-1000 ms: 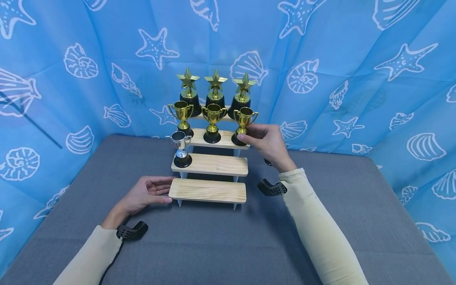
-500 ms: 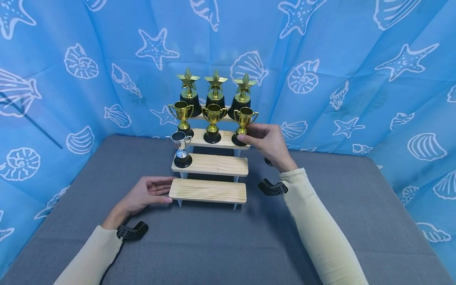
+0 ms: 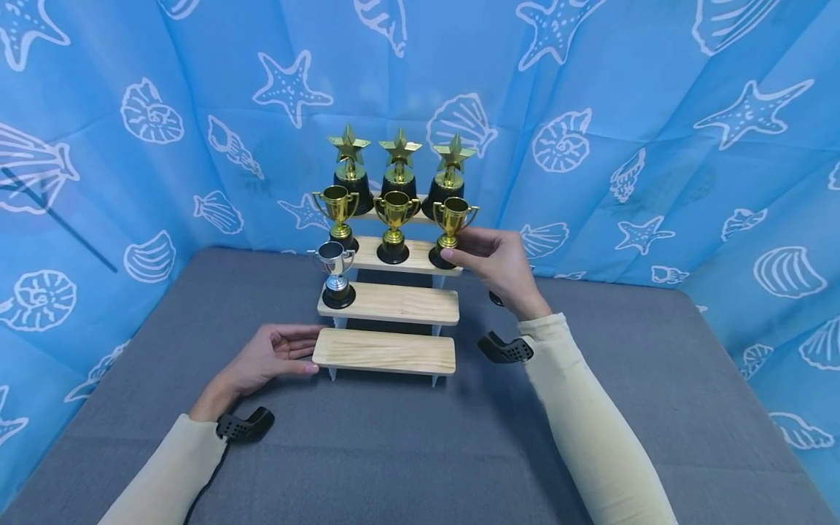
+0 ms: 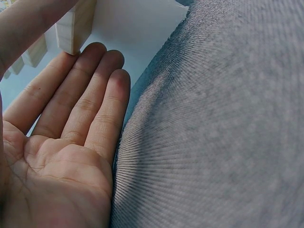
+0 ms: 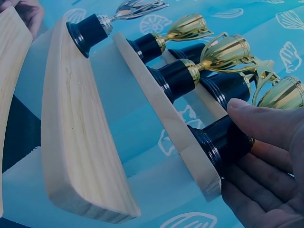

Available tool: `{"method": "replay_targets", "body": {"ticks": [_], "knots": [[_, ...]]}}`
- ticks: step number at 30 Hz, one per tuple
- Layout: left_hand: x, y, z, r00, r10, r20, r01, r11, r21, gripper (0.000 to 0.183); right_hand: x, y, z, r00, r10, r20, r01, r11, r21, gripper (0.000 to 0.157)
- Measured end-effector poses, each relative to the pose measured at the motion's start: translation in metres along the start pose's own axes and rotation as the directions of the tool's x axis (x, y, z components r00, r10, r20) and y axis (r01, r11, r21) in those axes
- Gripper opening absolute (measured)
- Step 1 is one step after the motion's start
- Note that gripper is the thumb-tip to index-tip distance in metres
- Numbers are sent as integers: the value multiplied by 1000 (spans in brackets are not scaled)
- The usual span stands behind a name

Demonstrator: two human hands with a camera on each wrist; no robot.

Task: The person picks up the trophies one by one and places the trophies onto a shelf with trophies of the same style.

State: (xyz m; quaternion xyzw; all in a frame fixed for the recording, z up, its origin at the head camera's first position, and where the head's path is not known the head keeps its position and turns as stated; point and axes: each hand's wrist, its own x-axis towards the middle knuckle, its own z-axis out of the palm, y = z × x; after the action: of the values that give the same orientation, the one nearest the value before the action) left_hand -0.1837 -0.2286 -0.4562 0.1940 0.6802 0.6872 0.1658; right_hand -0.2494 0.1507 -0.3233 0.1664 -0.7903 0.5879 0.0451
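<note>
A four-step display stand [image 3: 383, 352] of pale wood stands on the grey cloth. My right hand [image 3: 500, 266] pinches the black base of a small gold trophy cup [image 3: 453, 216], upright at the right end of the second step from the top. In the right wrist view its thumb lies on that base [image 5: 219, 142], with the fingers on the far side. My left hand [image 3: 262, 357] touches the left end of the lowest step, its fingers extended [image 4: 107, 114] in the left wrist view. A silver trophy cup [image 3: 337, 273] stands at the left of the step below the gold cups.
Two more gold trophy cups [image 3: 394, 226] share the second step. Behind them on the top step are three gold star trophies [image 3: 400, 157]. A dark round edge [image 3: 496, 299] shows beside the right wrist, mostly hidden. A blue shell-patterned curtain [image 3: 617, 87] hangs behind the table [image 3: 420, 467].
Both hands keep their places, the right on the gold trophy cup and the left at the lowest step. The whole view has shifted very slightly.
</note>
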Motion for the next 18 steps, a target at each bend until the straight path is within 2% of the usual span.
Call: {"method": "replay_targets", "body": {"ticks": [8, 18], "knots": [[0, -1, 0, 1000, -1, -2, 1, 1000, 2, 76, -4, 3, -5, 1000, 0, -4, 0, 1000, -2, 50], [0, -1, 0, 1000, 3, -1, -3, 1000, 6, 76, -19, 11, -16, 999, -12, -42, 12, 1000, 0, 53]]}}
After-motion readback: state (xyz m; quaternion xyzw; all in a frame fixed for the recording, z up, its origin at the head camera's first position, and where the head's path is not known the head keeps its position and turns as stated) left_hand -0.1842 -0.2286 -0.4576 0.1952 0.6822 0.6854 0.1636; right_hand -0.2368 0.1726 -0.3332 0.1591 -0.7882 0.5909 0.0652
